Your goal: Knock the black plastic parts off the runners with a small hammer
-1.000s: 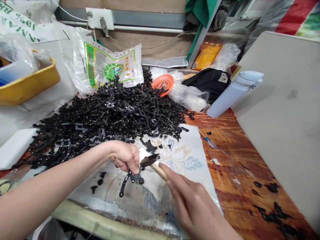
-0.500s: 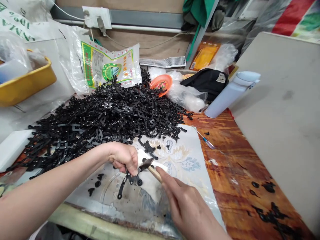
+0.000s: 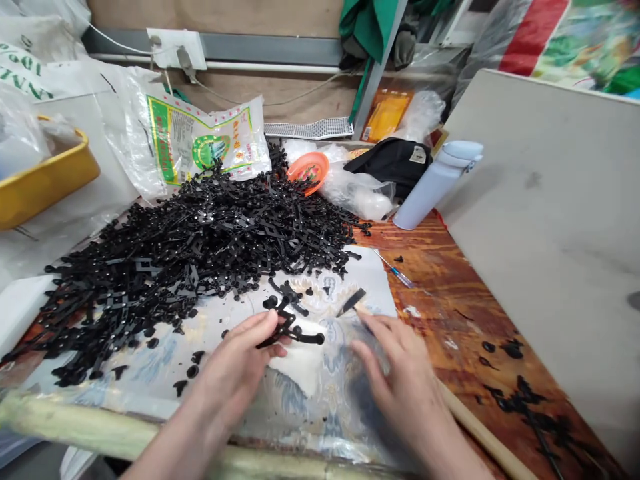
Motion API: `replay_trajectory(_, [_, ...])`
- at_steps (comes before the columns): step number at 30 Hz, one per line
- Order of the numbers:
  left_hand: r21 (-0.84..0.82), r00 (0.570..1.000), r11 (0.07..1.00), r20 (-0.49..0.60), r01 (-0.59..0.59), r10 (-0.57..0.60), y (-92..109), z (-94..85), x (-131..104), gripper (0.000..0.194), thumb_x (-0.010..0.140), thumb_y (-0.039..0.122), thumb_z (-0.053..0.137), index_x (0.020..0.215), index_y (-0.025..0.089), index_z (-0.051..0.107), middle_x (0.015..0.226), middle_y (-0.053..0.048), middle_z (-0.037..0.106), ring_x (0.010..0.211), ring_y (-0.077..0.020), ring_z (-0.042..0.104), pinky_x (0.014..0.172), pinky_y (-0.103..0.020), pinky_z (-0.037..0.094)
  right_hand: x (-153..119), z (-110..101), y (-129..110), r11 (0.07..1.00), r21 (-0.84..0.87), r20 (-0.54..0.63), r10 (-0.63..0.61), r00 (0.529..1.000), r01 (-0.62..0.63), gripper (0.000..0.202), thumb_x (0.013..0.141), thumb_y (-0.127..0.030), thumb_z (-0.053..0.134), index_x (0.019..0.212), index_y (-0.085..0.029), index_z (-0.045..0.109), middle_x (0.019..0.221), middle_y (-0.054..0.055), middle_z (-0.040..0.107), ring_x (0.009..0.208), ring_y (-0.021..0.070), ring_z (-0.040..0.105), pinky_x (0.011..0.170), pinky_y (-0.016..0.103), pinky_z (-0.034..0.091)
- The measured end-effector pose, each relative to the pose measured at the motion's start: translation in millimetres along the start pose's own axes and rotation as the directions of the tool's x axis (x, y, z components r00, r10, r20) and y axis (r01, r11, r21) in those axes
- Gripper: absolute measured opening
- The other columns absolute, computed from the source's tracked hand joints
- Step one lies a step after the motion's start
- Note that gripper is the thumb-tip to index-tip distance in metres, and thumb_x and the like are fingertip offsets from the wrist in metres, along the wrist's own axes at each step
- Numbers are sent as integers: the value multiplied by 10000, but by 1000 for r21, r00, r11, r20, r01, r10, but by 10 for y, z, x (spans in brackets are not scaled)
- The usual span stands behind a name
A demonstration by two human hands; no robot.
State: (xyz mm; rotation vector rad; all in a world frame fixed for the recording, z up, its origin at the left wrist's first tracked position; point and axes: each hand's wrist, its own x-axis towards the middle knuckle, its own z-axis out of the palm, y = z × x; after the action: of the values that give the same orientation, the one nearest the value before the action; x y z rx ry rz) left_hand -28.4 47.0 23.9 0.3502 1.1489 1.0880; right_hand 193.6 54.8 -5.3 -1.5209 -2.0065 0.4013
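Observation:
My left hand pinches a black jointed plastic linkage with round ends, raised over a white cloth pad. My right hand is over a hammer, fingers stretched and thumb apart. The dark hammer head shows beyond the fingertips, and its pale wooden handle comes out behind the wrist; the hand hides the part between. Another black linkage lies just past the pad. Behind, a big heap of similar black parts covers much of the sheet.
A patterned plastic sheet covers part of the wooden table. To the right are a screwdriver, a pale blue bottle and scattered black pieces. An orange plate leans behind the heap; a yellow bin stands left.
My right hand and the hammer have moved right, away from the pad, and the fingers have loosened. My left hand has raised and turned the linkage. The view has shifted slightly.

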Motion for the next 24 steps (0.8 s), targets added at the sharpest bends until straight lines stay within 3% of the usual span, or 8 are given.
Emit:
replay_trajectory(2, [-198, 999, 980, -31, 12, -19, -89, 105, -103, 148, 817, 313, 644, 811, 174, 695, 905, -53, 667, 835, -170, 613, 708, -263, 507, -29, 60, -310, 887, 443, 190, 48, 981, -129, 241, 850, -310, 561, 1065, -210, 608, 935, 81, 638, 867, 223, 599, 781, 380, 508])
replay_trajectory(4, [-329, 997, 943, -33, 57, -72, -140, 193, -178, 193, 861, 328, 583, 814, 174, 691, 901, -65, 669, 840, -182, 617, 720, -281, 523, -56, 177, -606, 634, 698, 372, 77, 925, -334, 232, 810, -306, 607, 1019, -207, 612, 902, 56, 644, 823, 193, 613, 736, 324, 524])
replay_trajectory(9, [-379, 984, 924, -140, 48, -108, -224, 200, -285, 171, 864, 293, 572, 887, 176, 694, 883, -68, 687, 820, -202, 642, 724, -308, 541, -55, 477, -971, 503, 788, 309, 174, 935, -355, 148, 705, -278, 667, 830, -199, 679, 807, 20, 611, 676, 144, 553, 611, 257, 487])
replay_trajectory(13, [-153, 986, 988, -167, -5, -21, -204, -26, -392, 226, 738, 322, 709, 914, 182, 690, 961, -90, 693, 967, -255, 623, 787, -314, 510, -2, 365, -885, 421, 784, 449, 123, 885, -456, 125, 752, -295, 615, 779, -182, 659, 722, 9, 634, 686, 152, 583, 659, 264, 480])
replay_trajectory(16, [315, 881, 933, -373, -174, 290, -39, -141, -473, 492, 598, 293, 817, 1060, 294, 645, 1157, -22, 640, 1102, -232, 552, 811, -236, 457, 21, 143, -741, 532, 683, 582, 17, 813, -500, 122, 791, -276, 582, 783, -181, 658, 654, -15, 614, 623, 130, 552, 598, 234, 443])
replay_trajectory(18, [580, 816, 749, -233, -320, 529, 94, -143, -481, 651, 539, 274, 841, 1149, 334, 621, 1251, 4, 594, 1159, -239, 503, 857, -224, 418, 23, 22, -667, 659, 608, 625, -52, 779, -444, 115, 800, -244, 564, 764, -190, 659, 647, -23, 606, 620, 128, 539, 582, 228, 426])
replay_trajectory(22, [845, 963, 471, 177, -254, 203, 183, -73, -379, 114, 612, 287, 763, 624, 213, 677, 620, 17, 616, 675, -184, 561, 569, -232, 390, 28, -94, -624, 849, 496, 543, -139, 828, -183, 101, 787, -194, 562, 748, -205, 655, 714, -14, 631, 691, 150, 563, 651, 263, 439])
replay_trajectory(24, [858, 973, 465, 231, -215, 24, 128, -55, -320, 249, 707, 311, 664, 519, 193, 551, 477, 54, 462, 510, -126, 467, 482, -223, 329, 46, -120, -614, 885, 439, 540, -123, 833, -154, 86, 784, -178, 579, 754, -206, 655, 714, -16, 637, 695, 151, 573, 659, 267, 444])
